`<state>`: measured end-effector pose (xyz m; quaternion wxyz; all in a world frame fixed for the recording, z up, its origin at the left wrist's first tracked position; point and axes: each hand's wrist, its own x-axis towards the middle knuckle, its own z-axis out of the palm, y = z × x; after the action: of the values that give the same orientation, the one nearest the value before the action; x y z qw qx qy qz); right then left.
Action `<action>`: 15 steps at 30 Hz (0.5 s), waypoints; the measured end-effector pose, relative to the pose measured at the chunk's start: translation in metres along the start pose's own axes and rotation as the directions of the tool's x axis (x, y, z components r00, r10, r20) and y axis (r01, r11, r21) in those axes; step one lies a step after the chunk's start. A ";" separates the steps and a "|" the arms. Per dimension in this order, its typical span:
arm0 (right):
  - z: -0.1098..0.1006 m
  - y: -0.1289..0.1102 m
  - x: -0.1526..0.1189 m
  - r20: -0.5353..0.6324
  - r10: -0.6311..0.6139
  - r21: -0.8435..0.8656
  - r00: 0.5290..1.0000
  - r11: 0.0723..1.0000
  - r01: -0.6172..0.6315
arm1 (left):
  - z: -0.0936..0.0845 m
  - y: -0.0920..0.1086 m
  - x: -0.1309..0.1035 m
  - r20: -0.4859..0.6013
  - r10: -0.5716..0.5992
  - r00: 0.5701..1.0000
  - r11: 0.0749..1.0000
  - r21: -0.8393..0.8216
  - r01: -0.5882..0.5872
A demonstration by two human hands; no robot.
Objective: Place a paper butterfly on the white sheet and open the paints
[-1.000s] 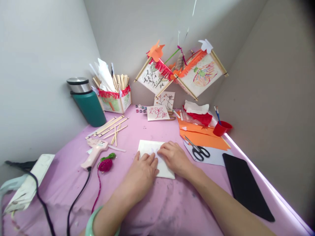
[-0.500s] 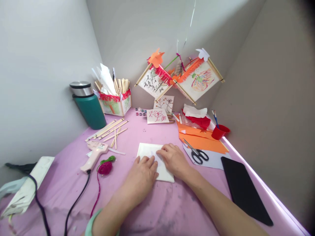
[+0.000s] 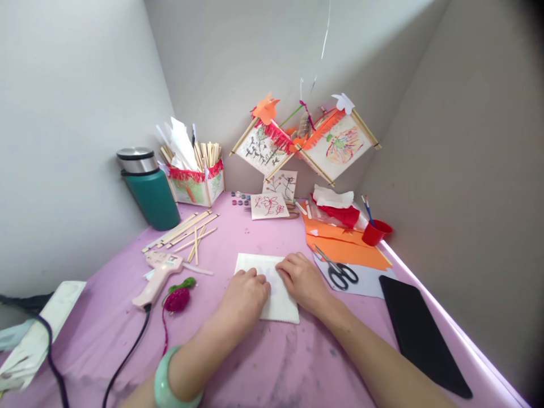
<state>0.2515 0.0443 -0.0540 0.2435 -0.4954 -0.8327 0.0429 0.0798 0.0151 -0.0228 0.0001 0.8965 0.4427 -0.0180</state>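
A white square panel [image 3: 280, 309], cloth or thick paper, lies on the table in front of me. Faint pale-lavender marks or a pale cutout [image 3: 272, 279] show at its middle. My left hand [image 3: 247, 293] is closed over the panel's left side, fingers curled, hiding part of it; a pale green bangle [image 3: 165, 381] circles that wrist. At the right side, my right hand [image 3: 302, 280] has its fingers bent together on the panel's edge. Scissors with black handles [image 3: 338, 272] lie beyond my right hand, on lavender paper [image 3: 368, 288].
Left of the panel are a pink glue gun [image 3: 159, 277], magenta yarn [image 3: 177, 300] and wooden sticks [image 3: 195, 243]. Behind stand a teal bottle [image 3: 153, 198] and a stick holder [image 3: 191, 190]. Painted panels [image 3: 346, 144] hang at the back; orange paper [image 3: 340, 243], a red cup [image 3: 376, 232] and a black tablet [image 3: 420, 334] sit right.
My left hand's fingers have gone from lying flat on the panel to curled. My right hand has shifted slightly towards the panel's right edge. The view has tilted up a little.
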 end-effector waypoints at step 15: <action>-0.006 0.004 0.002 0.068 -0.040 -0.037 0.997 0.998 0.042 | -0.004 0.010 0.008 0.110 0.045 0.993 0.991 0.117 -0.057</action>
<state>0.2567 0.0467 -0.0489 0.2066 -0.4812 -0.8511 0.0383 0.0926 0.0152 -0.0195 -0.0297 0.9036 0.4172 -0.0925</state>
